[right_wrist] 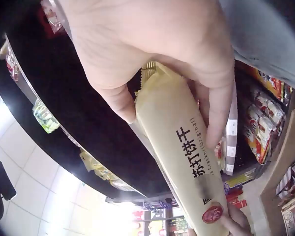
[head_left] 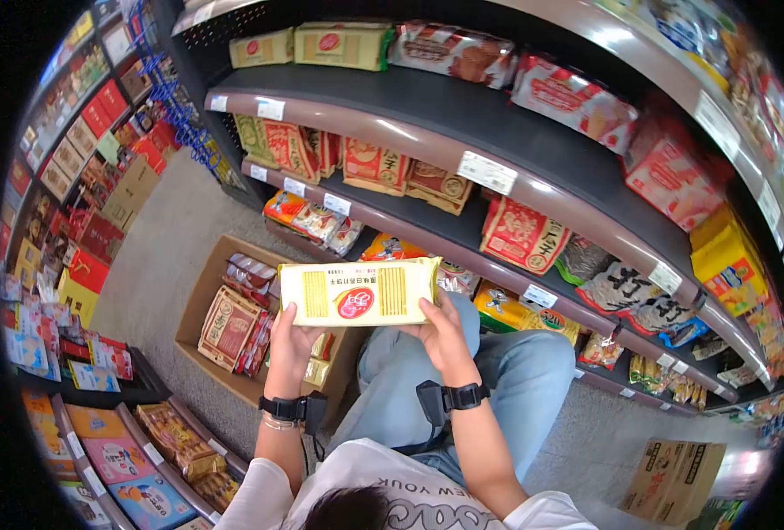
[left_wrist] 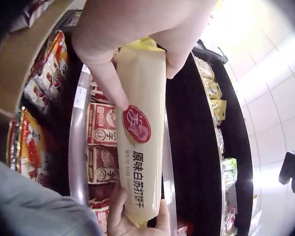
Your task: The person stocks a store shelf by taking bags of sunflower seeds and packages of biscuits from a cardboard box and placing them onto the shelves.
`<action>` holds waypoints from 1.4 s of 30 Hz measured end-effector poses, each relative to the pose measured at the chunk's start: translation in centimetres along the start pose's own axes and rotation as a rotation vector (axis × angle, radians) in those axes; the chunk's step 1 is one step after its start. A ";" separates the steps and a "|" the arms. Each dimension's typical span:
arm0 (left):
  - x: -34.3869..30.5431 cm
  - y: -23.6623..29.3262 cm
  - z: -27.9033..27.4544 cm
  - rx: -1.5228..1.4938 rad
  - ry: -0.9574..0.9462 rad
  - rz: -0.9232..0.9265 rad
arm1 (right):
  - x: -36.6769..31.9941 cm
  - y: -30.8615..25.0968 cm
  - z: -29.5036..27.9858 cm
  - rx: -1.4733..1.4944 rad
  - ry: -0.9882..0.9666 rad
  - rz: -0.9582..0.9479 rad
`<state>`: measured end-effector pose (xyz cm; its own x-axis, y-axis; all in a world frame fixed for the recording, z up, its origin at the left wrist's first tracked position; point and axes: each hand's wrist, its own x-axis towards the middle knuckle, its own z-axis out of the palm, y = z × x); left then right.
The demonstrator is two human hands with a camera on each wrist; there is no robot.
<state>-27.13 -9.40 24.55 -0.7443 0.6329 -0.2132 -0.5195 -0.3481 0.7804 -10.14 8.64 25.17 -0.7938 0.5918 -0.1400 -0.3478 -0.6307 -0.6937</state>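
Note:
A long cream-yellow packet of soda crackers (head_left: 317,293) with a red oval logo lies level between both hands, above the person's lap. Its left end is gripped by the left hand (head_left: 293,346), thumb on the near face. At the other end the right hand (head_left: 443,336) holds it the same way. Close up in the left wrist view, the left hand's thumb and fingers straddle the packet (left_wrist: 142,108). From the right wrist, the right hand (right_wrist: 152,39) is seen clasping the crimped end of the packet (right_wrist: 169,113).
An open cardboard box (head_left: 205,287) stands on the floor at left, with brown and red snack packs (head_left: 231,329) inside. Ahead curve dark shelves (head_left: 458,95) of packaged snacks, including similar cream packets (head_left: 339,46) on the upper level. Another carton (head_left: 675,481) lies at lower right.

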 end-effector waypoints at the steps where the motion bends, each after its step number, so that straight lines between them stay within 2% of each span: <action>1: -0.2 -0.1 0.7 0.008 -0.010 -0.004 | -0.5 -0.5 -0.4 0.009 0.001 -0.016; 8: -2.5 -1.6 7.3 0.089 -0.127 -0.030 | -5.4 -5.9 -3.2 0.010 0.055 -0.121; 11: -3.9 -2.6 9.8 0.155 -0.258 -0.072 | -7.9 -8.0 -5.4 0.015 0.088 -0.179; 23: -7.8 -9.0 18.3 0.224 -0.302 -0.164 | -16.5 -12.9 -11.5 0.115 0.243 -0.310; 32: -7.7 -9.1 18.9 0.240 -0.364 -0.181 | -18.0 -13.3 -10.9 0.124 0.275 -0.327; 42: -4.6 -6.4 13.4 0.116 -0.299 -0.116 | -13.6 -10.0 -6.6 0.072 0.217 -0.256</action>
<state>-14.78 -0.81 28.41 -0.5177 0.8447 -0.1362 -0.5301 -0.1917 0.8260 7.43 10.24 29.38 -0.5543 0.8235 -0.1206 -0.5621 -0.4772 -0.6755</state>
